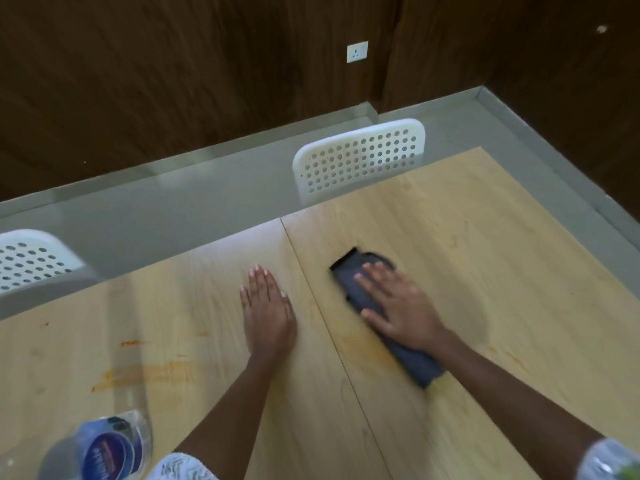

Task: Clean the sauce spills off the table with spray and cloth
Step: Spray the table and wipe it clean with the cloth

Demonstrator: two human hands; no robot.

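My right hand (pixel 398 306) lies flat on a dark grey folded cloth (pixel 353 275) and presses it onto the light wooden table (pixel 485 244), right of the seam between the two tabletops. My left hand (pixel 266 306) rests flat on the table left of that seam, fingers together, with nothing in it. Orange sauce smears (pixel 145 372) streak the left tabletop, with a small red-orange spot (pixel 130 342) above them. A faint yellowish smear (pixel 367 351) shows beside the cloth. A clear plastic bottle with a blue label (pixel 110 445) stands at the bottom left; it is blurred.
Two white perforated chairs stand at the table's far edge, one behind the cloth (pixel 360 157) and one at the left (pixel 31 261). A grey floor and dark wooden wall with a white socket (pixel 357 51) lie beyond. Another blurred clear object (pixel 609 459) sits at the bottom right.
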